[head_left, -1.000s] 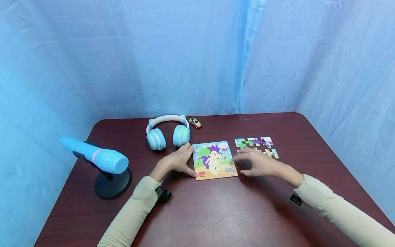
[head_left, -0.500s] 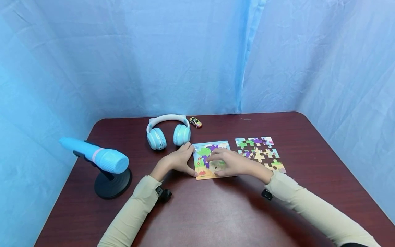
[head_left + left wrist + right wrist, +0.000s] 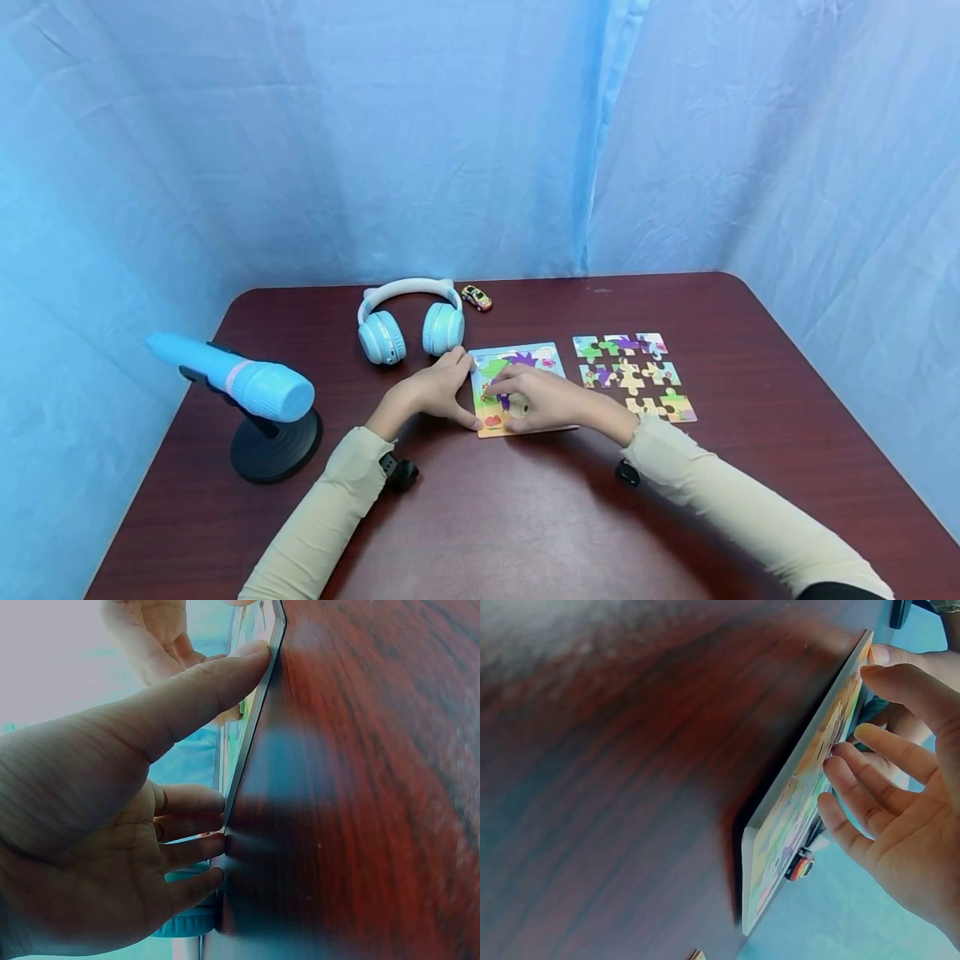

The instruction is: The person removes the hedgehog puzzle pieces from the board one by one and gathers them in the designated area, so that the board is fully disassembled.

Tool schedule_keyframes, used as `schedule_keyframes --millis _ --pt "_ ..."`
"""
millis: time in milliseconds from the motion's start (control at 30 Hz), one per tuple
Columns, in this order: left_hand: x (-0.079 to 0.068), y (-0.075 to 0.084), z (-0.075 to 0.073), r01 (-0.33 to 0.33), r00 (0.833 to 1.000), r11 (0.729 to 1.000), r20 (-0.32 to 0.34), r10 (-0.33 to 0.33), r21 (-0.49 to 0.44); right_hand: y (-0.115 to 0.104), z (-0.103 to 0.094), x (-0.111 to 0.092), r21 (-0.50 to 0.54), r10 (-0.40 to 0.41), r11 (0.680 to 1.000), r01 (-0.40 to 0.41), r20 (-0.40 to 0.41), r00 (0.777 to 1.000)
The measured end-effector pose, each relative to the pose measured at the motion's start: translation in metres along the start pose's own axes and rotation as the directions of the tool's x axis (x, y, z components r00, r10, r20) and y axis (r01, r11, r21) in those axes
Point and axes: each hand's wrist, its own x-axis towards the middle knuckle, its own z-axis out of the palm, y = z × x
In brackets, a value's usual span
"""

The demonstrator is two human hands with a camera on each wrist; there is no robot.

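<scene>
A square puzzle board (image 3: pixel 492 368) with a purple-quilled hedgehog picture lies flat on the table. My left hand (image 3: pixel 435 387) rests along its left side. In the left wrist view, the thumb touches the board's edge and the other fingers, nearly straight, reach the table beside it. Over the board's lower left part hovers my right hand (image 3: pixel 555 398), thumb and fingers spread apart. The right wrist view shows no piece between those fingers (image 3: pixel 855 776); whether the tips touch the board cannot be told. Several jigsaw pieces (image 3: pixel 630 377) lie in rows to the board's right.
White and light-blue headphones (image 3: pixel 442 329) and a small toy car (image 3: pixel 477 298) are behind the board. At left, a blue microphone (image 3: pixel 270 392) leans in a black stand (image 3: pixel 276 448). Blue curtains (image 3: pixel 450 150) surround the dark wooden table (image 3: pixel 480 517).
The right hand has moved left from beside the pieces to above the board, uncovering the lower rows of pieces. The left hand has stayed at the board's left side.
</scene>
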Motion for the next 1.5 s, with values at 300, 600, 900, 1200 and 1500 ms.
schedule_keyframes --millis 300,600,900,1200,1500 --pt "-0.001 -0.001 0.0 -0.001 1.0 1.0 -0.002 0.001 -0.003 -0.002 0.001 0.003 0.011 0.021 1.0 -0.022 0.02 1.0" --pt "0.001 -0.002 0.001 -0.009 1.0 1.0 -0.005 0.009 0.0 -0.004 0.0 0.007 0.015 0.007 1.0 -0.008 0.035 0.999" --pt "0.001 -0.002 0.002 -0.011 1.0 1.0 -0.008 0.011 -0.007 -0.008 -0.002 0.009 0.024 0.013 1.0 -0.014 0.042 0.999" --pt "0.002 -0.002 0.001 -0.014 1.0 1.0 -0.01 0.014 -0.003 -0.01 -0.005 0.012 0.042 0.007 0.999 -0.009 0.048 0.999" --pt "0.001 -0.002 0.001 -0.009 1.0 1.0 -0.007 0.009 -0.014 -0.013 -0.009 0.014 0.044 0.014 0.999 -0.018 0.078 0.997"
